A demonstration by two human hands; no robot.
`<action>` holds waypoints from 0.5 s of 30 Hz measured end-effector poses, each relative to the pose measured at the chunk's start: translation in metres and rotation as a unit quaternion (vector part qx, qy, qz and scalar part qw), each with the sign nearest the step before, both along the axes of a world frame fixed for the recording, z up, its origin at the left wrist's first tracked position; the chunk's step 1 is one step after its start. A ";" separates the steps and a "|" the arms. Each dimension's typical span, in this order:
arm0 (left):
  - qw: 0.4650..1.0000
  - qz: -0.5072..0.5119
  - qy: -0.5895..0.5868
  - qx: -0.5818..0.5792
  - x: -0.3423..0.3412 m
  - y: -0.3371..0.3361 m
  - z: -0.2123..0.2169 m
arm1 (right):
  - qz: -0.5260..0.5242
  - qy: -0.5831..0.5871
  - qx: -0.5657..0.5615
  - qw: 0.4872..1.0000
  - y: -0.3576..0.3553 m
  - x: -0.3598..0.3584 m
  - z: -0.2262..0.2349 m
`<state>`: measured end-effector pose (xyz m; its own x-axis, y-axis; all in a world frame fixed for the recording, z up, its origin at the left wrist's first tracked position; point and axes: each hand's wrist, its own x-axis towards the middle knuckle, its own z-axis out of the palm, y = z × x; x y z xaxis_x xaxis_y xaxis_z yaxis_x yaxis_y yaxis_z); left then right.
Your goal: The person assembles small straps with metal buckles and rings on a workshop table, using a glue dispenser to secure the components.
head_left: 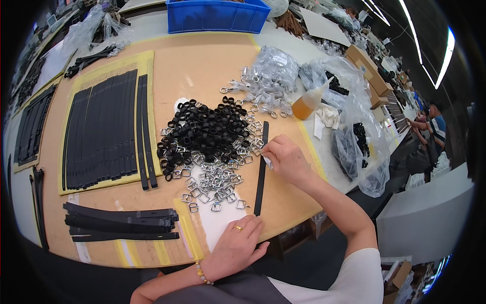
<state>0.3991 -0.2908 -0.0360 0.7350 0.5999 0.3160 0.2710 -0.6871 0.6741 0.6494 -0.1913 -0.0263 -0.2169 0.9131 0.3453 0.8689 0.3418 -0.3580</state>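
A narrow black strap (261,177) lies lengthwise on the table in front of me. My left hand (234,247) rests flat at the strap's near end, fingers stretched and pressing on it. Toward the far part of the same strap, my right hand (286,158) is closed in a pinch on a small white cloth (268,162), mostly hidden by the fingers. Left of the strap spreads a heap of black loops (207,126). Silver buckles (212,182) lie scattered along the near and right sides of that heap.
Black straps lie in rows on a yellow-edged board (147,61), with more stacked at the near left (121,222). Beyond are bagged metal clasps (273,68), a bottle of amber liquid (306,104), clear plastic bags (349,147) and a blue bin (217,17). Another person (435,126) sits far right.
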 end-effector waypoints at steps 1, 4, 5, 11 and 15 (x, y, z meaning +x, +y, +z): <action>1.000 0.004 0.002 0.000 0.000 0.000 -0.001 | 0.006 -0.019 -0.009 1.000 0.000 -0.003 0.002; 1.000 0.014 0.001 -0.008 -0.003 0.002 -0.002 | 0.102 -0.023 -0.064 0.993 -0.029 -0.025 0.012; 1.000 0.012 0.001 -0.010 0.000 0.003 -0.004 | 0.125 0.004 -0.102 0.987 -0.050 -0.032 0.017; 1.000 0.009 0.001 -0.010 -0.002 0.001 0.001 | 0.111 0.004 -0.078 0.991 -0.045 -0.034 0.016; 1.000 0.009 -0.013 0.000 -0.002 -0.001 -0.001 | 0.061 0.017 -0.017 0.998 0.008 -0.004 -0.004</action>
<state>0.3968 -0.2918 -0.0374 0.7151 0.6134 0.3352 0.2661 -0.6824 0.6809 0.6455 -0.1837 -0.0307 -0.3162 0.8916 0.3240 0.8087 0.4319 -0.3993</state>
